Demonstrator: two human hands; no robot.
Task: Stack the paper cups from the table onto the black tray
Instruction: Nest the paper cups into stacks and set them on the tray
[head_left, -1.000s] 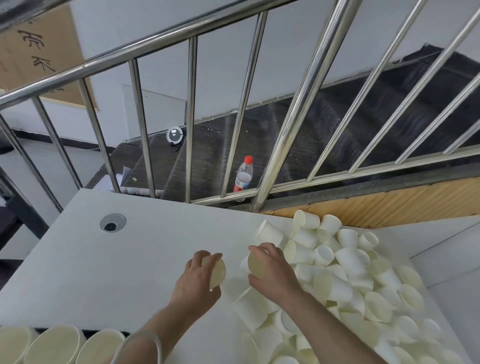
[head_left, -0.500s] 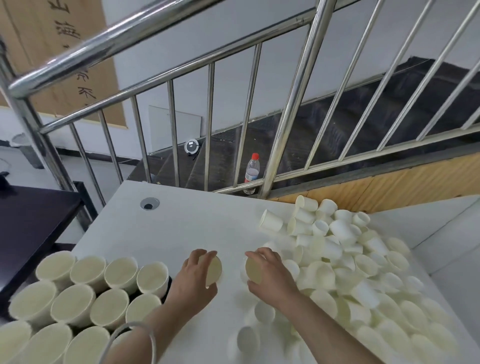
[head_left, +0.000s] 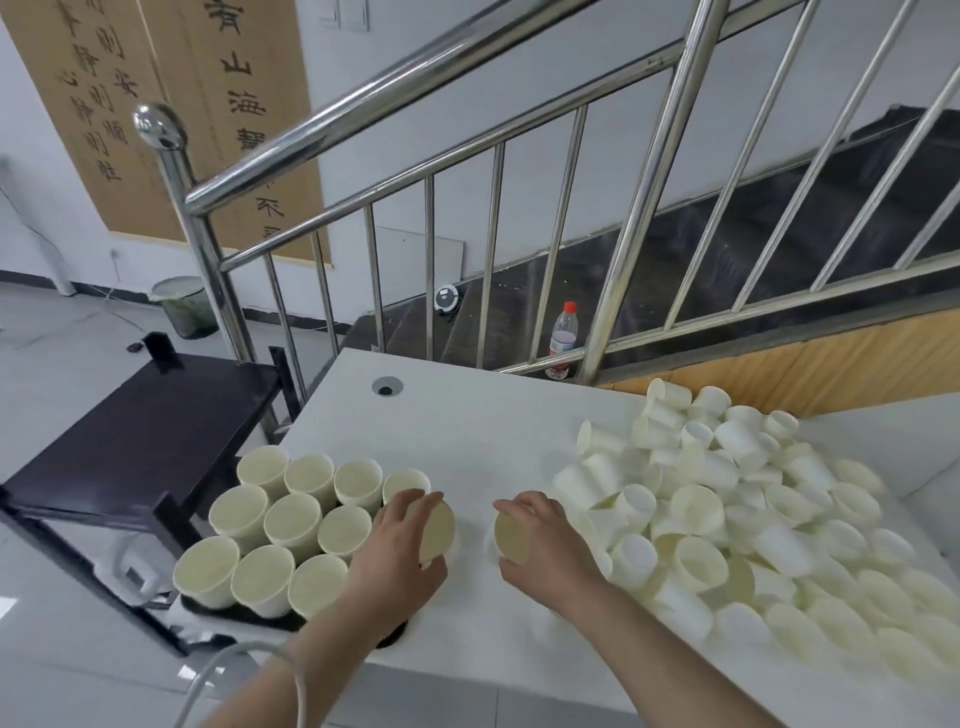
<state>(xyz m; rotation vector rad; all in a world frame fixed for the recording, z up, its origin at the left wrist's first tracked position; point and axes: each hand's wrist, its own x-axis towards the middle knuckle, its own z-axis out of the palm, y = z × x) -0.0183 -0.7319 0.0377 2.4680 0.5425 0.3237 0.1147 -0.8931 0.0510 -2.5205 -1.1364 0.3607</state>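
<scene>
White table (head_left: 467, 431) by stair rail. Left hand (head_left: 397, 564) and right hand (head_left: 550, 551) each grip one cup, ready to stack; tray (head_left: 234, 616) cups left of hands, pile (head_left: 727, 519) right.

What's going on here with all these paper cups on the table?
A person is moving paper cups from a loose pile on the white table to a black tray at its left edge. The tray already holds a block of upright cups in rows. Each hand has a cup in its grip: the left hand holds one just beside the tray's cups, the right hand another near the pile.
</scene>
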